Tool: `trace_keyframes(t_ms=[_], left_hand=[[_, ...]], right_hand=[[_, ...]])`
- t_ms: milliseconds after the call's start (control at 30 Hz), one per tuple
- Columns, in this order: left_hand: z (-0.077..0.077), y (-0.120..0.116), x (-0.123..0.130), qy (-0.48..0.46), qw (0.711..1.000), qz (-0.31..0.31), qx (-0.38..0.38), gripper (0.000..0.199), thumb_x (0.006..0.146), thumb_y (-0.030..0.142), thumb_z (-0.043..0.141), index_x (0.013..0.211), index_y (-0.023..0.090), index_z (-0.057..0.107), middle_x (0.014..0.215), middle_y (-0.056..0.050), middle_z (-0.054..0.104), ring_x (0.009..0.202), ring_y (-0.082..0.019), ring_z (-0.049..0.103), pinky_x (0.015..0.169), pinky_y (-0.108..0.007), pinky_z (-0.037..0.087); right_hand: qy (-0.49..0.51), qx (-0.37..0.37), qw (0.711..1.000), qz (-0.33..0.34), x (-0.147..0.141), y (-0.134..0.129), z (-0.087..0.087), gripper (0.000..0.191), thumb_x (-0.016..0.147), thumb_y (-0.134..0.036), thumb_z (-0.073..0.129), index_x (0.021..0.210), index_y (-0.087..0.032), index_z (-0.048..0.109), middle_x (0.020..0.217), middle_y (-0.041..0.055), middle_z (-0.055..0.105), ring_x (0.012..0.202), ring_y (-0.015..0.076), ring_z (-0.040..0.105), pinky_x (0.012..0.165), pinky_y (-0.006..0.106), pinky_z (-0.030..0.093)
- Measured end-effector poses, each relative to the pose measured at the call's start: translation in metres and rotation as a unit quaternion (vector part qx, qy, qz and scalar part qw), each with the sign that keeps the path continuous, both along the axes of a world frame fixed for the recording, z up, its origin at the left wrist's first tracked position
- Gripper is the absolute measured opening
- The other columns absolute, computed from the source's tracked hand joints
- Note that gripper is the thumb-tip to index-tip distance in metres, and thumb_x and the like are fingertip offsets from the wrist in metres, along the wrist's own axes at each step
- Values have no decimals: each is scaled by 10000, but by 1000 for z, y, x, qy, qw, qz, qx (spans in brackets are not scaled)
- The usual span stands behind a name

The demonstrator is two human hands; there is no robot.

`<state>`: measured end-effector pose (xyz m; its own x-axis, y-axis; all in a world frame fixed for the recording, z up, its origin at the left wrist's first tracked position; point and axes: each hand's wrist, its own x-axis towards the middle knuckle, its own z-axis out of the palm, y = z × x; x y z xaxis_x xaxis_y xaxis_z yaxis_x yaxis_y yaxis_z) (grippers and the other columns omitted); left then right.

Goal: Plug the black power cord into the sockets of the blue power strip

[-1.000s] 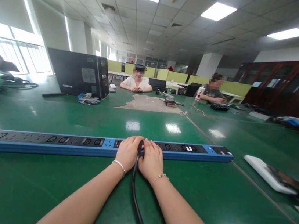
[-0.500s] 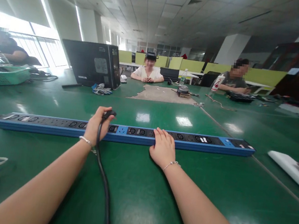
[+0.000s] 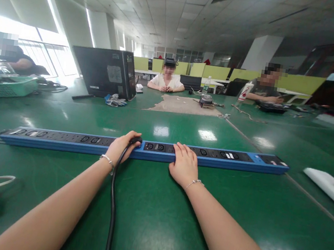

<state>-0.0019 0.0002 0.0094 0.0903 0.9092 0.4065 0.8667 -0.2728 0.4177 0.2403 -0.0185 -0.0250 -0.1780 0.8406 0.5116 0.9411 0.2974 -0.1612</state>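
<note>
Shows blue along the power strip point(image 3: 156, 156), black on its socket panels point(image 3: 214, 153) — plain black down the cable point(image 3: 112, 216) — green across the surface point(image 3: 155, 206).

The glossy green counter point(image 3: 149, 205) carries a long blue power strip point(image 3: 157, 156); behind it sit a boxy black case point(image 3: 98, 74), crumpled gloves point(image 3: 115, 101) and a green basket point(image 3: 7, 88).
</note>
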Motion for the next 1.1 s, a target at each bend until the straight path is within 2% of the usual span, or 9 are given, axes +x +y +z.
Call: trace_keyframes(t_ms=[200, 400, 500, 667, 767, 867, 1000, 1100], left_hand=[[-7, -9, 6, 110, 991, -10, 81, 300, 861, 377, 420, 1093, 247, 560, 982, -54, 678, 898, -211, 619, 810, -331, 460], [-8, -15, 11, 139, 983, 0, 116, 290, 865, 367, 410, 1070, 248, 577, 1001, -48, 688, 906, -209, 632, 815, -339, 443], [-9, -16, 11, 132, 984, -1, 116, 296, 874, 357, 394, 1083, 245, 572, 1006, -47, 689, 896, -196, 640, 818, -327, 440], [-17, -11, 11, 99, 990, 2, 104, 300, 874, 399, 401, 1087, 253, 554, 1028, -44, 673, 948, -199, 624, 812, -308, 446], [-23, -7, 14, 64, 992, -9, 106, 285, 865, 402, 426, 1063, 242, 556, 983, -44, 673, 920, -193, 625, 818, -301, 448], [-19, -5, 14, -3, 991, 0, 133, 267, 857, 364, 449, 1063, 230, 555, 996, -39, 666, 892, -170, 623, 811, -276, 450], [2, -5, -12, -110, 971, 129, 169, 325, 820, 401, 499, 1093, 232, 548, 946, -19, 669, 805, -161, 622, 755, -273, 461], [10, -6, -54, -128, 971, 158, 127, 350, 771, 407, 541, 1074, 233, 568, 852, -3, 672, 759, -164, 619, 724, -277, 466]], right_hand=[[6, 7, 1000, -1, 0, 0, -1, 575, 709, -169, 480, 1283, -139, 472, 1356, 65, 474, 1251, 225, 349, 1050, 375, 211], [4, 5, 1000, -4, -1, -2, 0, 573, 714, -164, 479, 1287, -139, 473, 1357, 63, 475, 1250, 226, 355, 1053, 379, 214], [3, -1, 1000, -8, -1, -2, 1, 565, 722, -168, 484, 1287, -160, 478, 1354, 67, 476, 1253, 224, 352, 1047, 383, 225], [-12, -9, 1000, -5, -2, -3, 3, 562, 724, -168, 512, 1272, -291, 497, 1370, 47, 452, 1257, 231, 351, 1027, 400, 243], [-17, -7, 1000, -7, -1, -2, 3, 561, 726, -174, 510, 1272, -299, 496, 1369, 44, 450, 1256, 233, 356, 1028, 401, 242], [-19, -4, 1000, -7, 0, -2, 3, 555, 726, -172, 504, 1267, -293, 501, 1363, 41, 457, 1254, 229, 357, 1029, 396, 244], [-26, -5, 1000, -6, 1, -2, 3, 552, 730, -178, 504, 1270, -290, 499, 1365, 41, 455, 1249, 230, 361, 1025, 395, 248], [-28, -4, 1000, -7, 1, -2, 3, 547, 732, -181, 501, 1269, -288, 500, 1364, 40, 456, 1247, 229, 362, 1023, 394, 251]])
